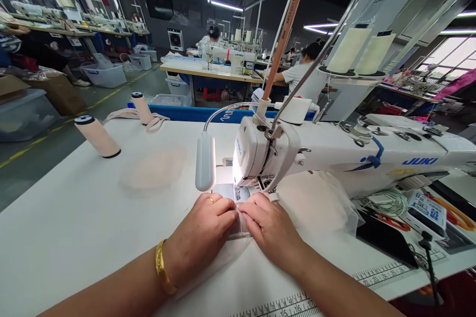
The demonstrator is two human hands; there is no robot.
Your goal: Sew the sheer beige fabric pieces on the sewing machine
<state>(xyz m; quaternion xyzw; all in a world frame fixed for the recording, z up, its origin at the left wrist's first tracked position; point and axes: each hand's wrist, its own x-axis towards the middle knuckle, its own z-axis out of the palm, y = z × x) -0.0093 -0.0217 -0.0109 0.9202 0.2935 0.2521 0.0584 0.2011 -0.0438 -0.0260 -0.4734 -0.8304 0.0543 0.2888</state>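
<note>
Both my hands on sheer white fabric at the needle.

My left hand and right hand, fingers curled flat, press the thin cloth under the glossy white sewing machine; two cream thread cones stand on the smooth table.

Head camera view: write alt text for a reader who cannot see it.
Two bare hands, left hand and right hand, press a piece of white fabric flat on a white table just in front of the needle of a white sewing machine. Two thread cones stand on the table's left side.
</note>
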